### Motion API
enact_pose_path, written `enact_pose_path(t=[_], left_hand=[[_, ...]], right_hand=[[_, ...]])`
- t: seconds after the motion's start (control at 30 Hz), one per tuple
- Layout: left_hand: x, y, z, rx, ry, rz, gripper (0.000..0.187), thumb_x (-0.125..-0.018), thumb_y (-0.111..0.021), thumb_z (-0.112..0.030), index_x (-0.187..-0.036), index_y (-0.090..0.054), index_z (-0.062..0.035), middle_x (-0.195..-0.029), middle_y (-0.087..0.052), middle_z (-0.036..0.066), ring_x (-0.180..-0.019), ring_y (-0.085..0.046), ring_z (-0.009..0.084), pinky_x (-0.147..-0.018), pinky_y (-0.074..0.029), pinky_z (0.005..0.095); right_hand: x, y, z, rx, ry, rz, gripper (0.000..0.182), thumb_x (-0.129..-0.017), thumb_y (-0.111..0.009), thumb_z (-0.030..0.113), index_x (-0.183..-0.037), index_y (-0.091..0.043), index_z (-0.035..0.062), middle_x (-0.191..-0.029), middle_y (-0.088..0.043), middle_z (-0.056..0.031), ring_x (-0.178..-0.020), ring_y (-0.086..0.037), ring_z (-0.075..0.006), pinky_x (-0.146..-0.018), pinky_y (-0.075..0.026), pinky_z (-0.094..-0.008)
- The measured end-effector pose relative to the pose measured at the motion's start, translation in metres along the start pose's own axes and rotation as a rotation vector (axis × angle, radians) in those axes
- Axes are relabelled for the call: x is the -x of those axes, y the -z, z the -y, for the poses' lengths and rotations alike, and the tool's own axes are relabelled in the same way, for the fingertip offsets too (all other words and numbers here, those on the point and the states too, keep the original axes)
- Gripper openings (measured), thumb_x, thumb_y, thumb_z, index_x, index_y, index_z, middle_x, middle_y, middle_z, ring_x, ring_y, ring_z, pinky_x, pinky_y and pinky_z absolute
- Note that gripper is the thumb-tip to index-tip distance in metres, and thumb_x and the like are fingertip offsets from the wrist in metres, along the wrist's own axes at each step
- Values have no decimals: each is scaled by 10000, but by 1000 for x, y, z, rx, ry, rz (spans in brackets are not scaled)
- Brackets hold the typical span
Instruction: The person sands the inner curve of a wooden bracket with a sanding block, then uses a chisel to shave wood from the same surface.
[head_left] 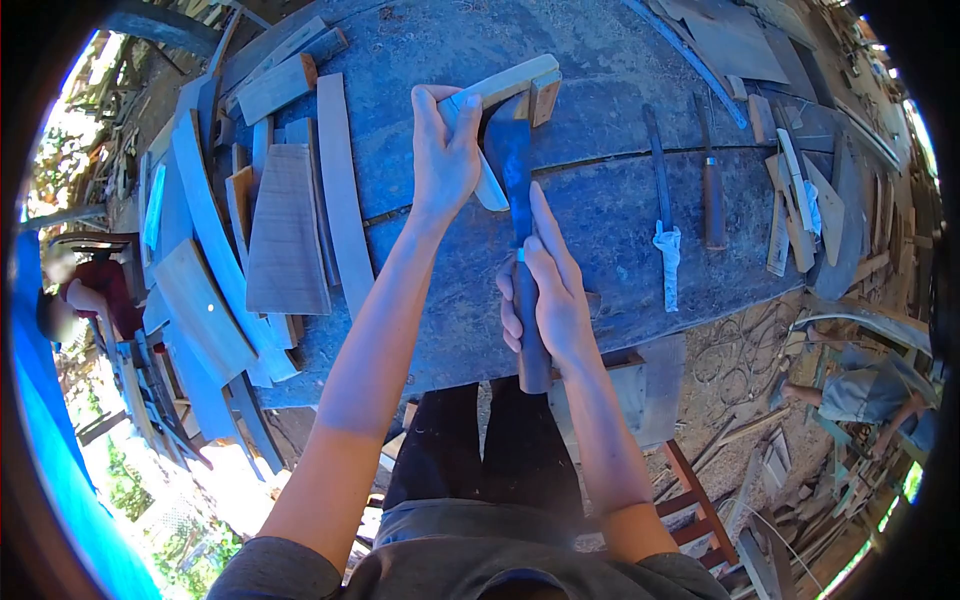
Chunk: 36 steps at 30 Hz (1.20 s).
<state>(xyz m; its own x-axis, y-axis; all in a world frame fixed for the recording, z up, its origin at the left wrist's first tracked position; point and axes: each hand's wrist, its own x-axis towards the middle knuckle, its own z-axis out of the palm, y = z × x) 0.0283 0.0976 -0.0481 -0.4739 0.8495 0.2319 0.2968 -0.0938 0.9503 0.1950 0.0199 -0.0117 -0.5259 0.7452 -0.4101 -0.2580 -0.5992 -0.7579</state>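
Note:
My left hand [445, 155] is closed around an angled wooden piece [505, 80], thumb along its near side. A short block stands at the far end of this piece, and a pale strip slants down below my fingers. In my right hand [560, 305] is a broad-bladed knife [513, 165], gripped by its long wooden handle with the index finger stretched toward the blade. The dark blade points away from me, its tip overlapping the wooden piece near the short block. Both hands are over the worn blue-looking workbench [590, 225].
Boards and offcuts [290, 230] are piled on the left of the bench. To the right lie a wooden-handled tool [713, 205] and a tool with a wrapped handle [668, 265]. Wood scraps [800, 205] lie farther right. Other people are at the far left and far right.

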Motion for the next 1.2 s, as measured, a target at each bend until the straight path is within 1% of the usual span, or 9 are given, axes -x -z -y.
enact_pose_path(t=[0.1,0.37,0.43,0.5,0.77,0.93,1.0,1.1,1.2], left_hand=[[-3,-1,5,5,-7,21,223,-1029,-537,-234,-1067,-430,-42,-876,-484,80,-750,-505,136,-649,-465,316],[9,18,11,113,9,-49,226,-1046,-518,-260,-1071,-448,-47,-907,-482,52,-819,-482,111,-709,-448,294],[14,35,15,113,20,-86,226,-1052,-507,-269,-1073,-457,-50,-915,-481,43,-834,-469,104,-733,-437,284],[19,55,19,-32,20,-30,232,-1062,-484,-285,-1082,-475,-55,-932,-481,29,-844,-440,91,-767,-408,258],[39,69,32,-25,40,-18,330,-1053,-483,-368,-1145,-484,-51,-1018,-484,50,-916,-455,106,-837,-415,263],[36,68,31,-106,-9,-19,432,-988,-612,-388,-1198,-523,-21,-1063,-489,74,-983,-478,121,-865,-428,279],[36,73,26,-201,3,0,479,-909,-724,-379,-1184,-592,-10,-1037,-511,62,-971,-505,126,-841,-444,284],[31,94,36,-80,173,91,476,-847,-793,-360,-1155,-645,-28,-1004,-542,36,-927,-532,120,-815,-464,290],[39,115,52,33,211,110,355,-861,-787,-261,-1148,-695,-74,-1015,-620,17,-944,-585,117,-877,-491,309]], right_hand=[[-9,0,11,-98,-8,-77,556,-1065,-327,209,-1591,-146,216,-692,-492,-48,-416,-491,-108,-334,-431,-274],[11,10,2,-244,-6,-11,569,-1073,-336,265,-1590,-99,284,-724,-507,-59,-419,-489,-117,-332,-418,-273],[19,24,-3,-383,101,-149,585,-1076,-345,286,-1587,-62,310,-743,-507,-65,-417,-478,-118,-332,-410,-267],[22,45,-10,-373,90,-186,591,-1077,-348,298,-1582,-42,333,-756,-505,-68,-419,-473,-119,-331,-404,-264],[19,45,-18,-145,-44,-224,617,-1060,-414,205,-1589,-103,269,-767,-520,-55,-450,-504,-104,-347,-429,-263],[21,30,-27,-71,-118,-133,648,-1043,-447,156,-1590,-115,253,-769,-522,-50,-451,-512,-100,-354,-436,-267],[22,27,-30,-75,-147,-140,669,-1034,-469,144,-1591,-115,251,-757,-514,-43,-448,-508,-98,-361,-438,-271],[21,26,-34,-41,-156,-122,688,-1026,-489,144,-1592,-113,247,-748,-504,-37,-443,-501,-97,-361,-438,-275],[21,25,-36,-73,-181,-95,703,-1021,-503,143,-1594,-109,243,-744,-501,-36,-439,-494,-97,-361,-433,-275]])
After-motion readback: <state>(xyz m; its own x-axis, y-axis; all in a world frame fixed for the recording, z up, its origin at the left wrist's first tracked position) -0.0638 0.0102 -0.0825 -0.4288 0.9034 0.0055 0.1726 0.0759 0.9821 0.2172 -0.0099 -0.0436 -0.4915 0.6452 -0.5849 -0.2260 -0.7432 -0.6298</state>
